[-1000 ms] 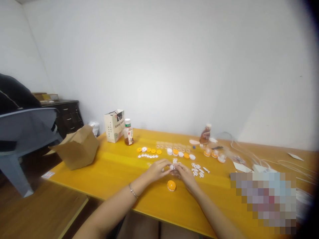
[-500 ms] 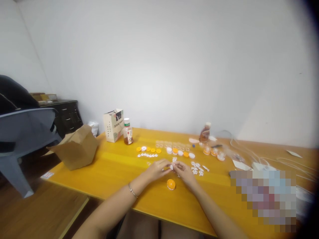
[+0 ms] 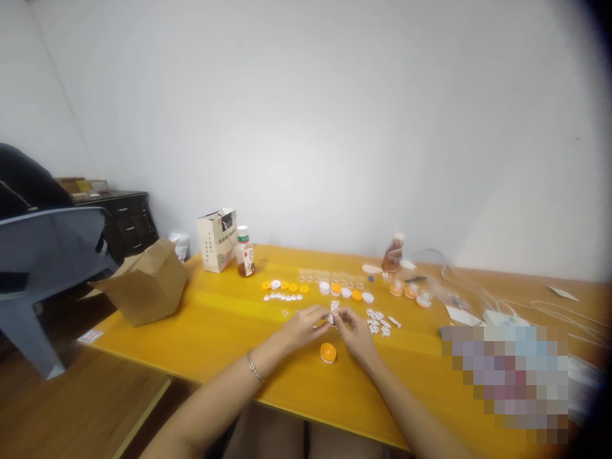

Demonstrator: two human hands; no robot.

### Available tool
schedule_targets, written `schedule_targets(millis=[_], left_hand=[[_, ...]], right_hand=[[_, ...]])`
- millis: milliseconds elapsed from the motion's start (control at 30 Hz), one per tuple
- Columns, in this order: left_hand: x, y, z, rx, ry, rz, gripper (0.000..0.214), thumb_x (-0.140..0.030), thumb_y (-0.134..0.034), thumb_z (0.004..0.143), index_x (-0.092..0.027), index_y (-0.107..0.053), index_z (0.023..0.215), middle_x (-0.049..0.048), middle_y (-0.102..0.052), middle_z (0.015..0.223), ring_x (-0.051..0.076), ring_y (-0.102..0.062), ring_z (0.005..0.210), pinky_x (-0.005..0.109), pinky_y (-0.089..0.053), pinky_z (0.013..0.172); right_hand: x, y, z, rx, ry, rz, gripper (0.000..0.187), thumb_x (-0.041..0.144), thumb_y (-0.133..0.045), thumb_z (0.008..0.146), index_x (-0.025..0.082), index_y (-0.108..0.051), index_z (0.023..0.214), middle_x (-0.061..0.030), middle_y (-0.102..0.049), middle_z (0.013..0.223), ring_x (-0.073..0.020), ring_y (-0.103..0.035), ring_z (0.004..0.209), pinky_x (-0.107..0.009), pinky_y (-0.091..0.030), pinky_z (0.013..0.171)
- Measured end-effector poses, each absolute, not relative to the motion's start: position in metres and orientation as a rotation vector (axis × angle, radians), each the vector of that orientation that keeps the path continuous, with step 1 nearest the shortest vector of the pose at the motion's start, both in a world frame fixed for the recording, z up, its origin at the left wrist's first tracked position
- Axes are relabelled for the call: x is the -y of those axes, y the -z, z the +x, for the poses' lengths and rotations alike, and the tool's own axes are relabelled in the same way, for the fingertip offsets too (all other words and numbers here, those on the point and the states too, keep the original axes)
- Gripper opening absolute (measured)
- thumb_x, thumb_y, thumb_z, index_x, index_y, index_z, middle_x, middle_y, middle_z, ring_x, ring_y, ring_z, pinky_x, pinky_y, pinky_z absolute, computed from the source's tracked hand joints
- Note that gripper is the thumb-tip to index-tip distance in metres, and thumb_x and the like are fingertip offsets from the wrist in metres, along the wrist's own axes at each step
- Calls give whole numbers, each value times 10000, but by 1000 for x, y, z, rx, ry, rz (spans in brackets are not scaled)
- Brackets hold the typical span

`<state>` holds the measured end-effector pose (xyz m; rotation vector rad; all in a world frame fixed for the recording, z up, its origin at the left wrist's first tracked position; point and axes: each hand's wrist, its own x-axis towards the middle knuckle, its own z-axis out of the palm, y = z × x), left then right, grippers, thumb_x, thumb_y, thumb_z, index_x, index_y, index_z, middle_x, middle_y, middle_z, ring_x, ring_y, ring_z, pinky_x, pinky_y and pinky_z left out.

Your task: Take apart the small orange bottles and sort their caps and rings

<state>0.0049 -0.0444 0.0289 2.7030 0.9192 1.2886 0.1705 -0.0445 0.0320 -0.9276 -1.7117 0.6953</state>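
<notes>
My left hand (image 3: 305, 326) and my right hand (image 3: 354, 331) meet above the table, fingertips pinching a small white plastic piece (image 3: 330, 318) between them. Its exact kind is too small to tell. Just below the hands sits a round orange cup-like part (image 3: 328, 352) with a white base. To the right lie several flat white pieces with holes (image 3: 375, 322). Beyond my hands runs a row of orange and white round caps (image 3: 345, 292). Farther left are yellow and white rings (image 3: 285, 287) and a line of small white pointed parts (image 3: 283, 298).
A brown paper bag (image 3: 148, 287) stands at the left table edge, near a printed gift bag (image 3: 217, 242) and a bottle with a white cap (image 3: 245, 255). A brown bottle (image 3: 393, 255), assembled orange-and-clear pieces (image 3: 410, 291) and white cables (image 3: 482, 293) occupy the right side.
My right fingers have shifted slightly around the small white piece. My left hand and the parts on the table stay nearly the same.
</notes>
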Motion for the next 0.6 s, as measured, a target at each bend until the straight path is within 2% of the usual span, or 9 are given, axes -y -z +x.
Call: schedule_targets(millis=[133,267,400,600], left_hand=[[43,-28,5,-916,-1264,2704,141,-229,-435,853,-161,-525,938,49,-599,856,123,-578,807,223,-472,731],[43,-28,4,-931,-1287,2712,137,-225,-448,845,-156,-522,937,56,-598,851,129,-577,798,228,-476,717],[43,-29,-2,-961,-1343,2700,141,-226,-446,844,-153,-528,932,63,-601,832,129,-577,763,228,-476,691],[36,-30,-7,-1029,-1389,2606,173,-246,-445,847,-161,-530,973,54,-601,844,132,-575,789,242,-476,724]], right_hand=[[43,-30,167,1672,-763,-954,297,463,-543,737,172,-593,704,-34,-625,635,-170,-579,600,-275,-475,590],[37,-27,170,1543,-790,-968,304,481,-548,720,177,-567,715,-31,-624,644,-179,-598,620,-276,-476,584],[27,-25,187,1412,-635,-1072,293,479,-509,737,188,-541,751,-19,-614,631,-180,-595,621,-281,-470,577],[13,-9,192,1823,-365,-1152,287,423,-479,768,189,-643,781,-63,-647,774,-206,-581,716,-344,-458,685]])
